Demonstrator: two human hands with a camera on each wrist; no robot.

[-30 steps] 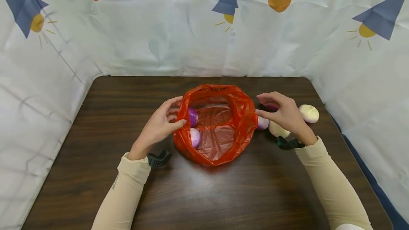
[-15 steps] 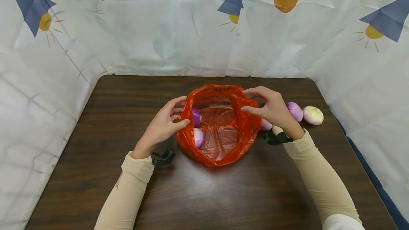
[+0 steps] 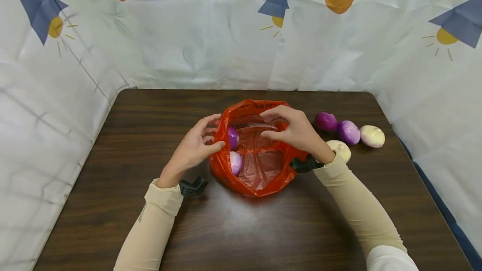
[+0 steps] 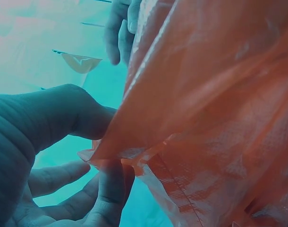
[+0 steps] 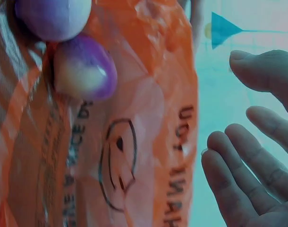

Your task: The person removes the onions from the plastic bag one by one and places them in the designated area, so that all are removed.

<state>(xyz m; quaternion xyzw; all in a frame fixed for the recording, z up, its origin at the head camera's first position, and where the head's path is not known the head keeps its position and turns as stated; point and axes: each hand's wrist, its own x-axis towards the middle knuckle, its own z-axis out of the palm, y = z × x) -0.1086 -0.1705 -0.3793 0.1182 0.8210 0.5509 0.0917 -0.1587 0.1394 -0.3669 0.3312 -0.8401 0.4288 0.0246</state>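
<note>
An orange plastic bag (image 3: 260, 154) sits open near the middle of the dark wooden tabletop (image 3: 113, 145), its mouth facing up. Two purple-and-white onions lie inside against the bag's left wall: the farther bagged onion (image 3: 233, 137) is darker purple, and the nearer bagged onion (image 3: 235, 162) is paler.

The left hand (image 3: 193, 147) is at the bag's left rim. In the left wrist view its thumb and fingers (image 4: 108, 189) pinch a fold of the orange plastic between them, so this hand has hold of the bag's edge.

The right hand (image 3: 291, 131) hovers over the bag's opening, toward the far right part of the rim. Its fingers are loosely curved and spread; the right wrist view shows the palm and fingers (image 5: 248, 175) apart from the printed bag wall with nothing between them, so the hand is empty and relaxed. Whether a fingertip brushes the rim cannot be told.

To the right of the bag, four more onions rest on the tabletop. A dark purple onion (image 3: 326, 121), a lighter purple onion (image 3: 348, 132) and a pale yellow-white onion (image 3: 372, 136) form a row just beside one another, running toward the right edge. A white onion (image 3: 340, 149) lies nearer the person, just beside the right wrist. Both arms wear beige sleeves, and a black wrist strap shows at each wrist.

A white printed backdrop (image 3: 188, 41) with blue and orange shapes surrounds the tabletop.
</note>
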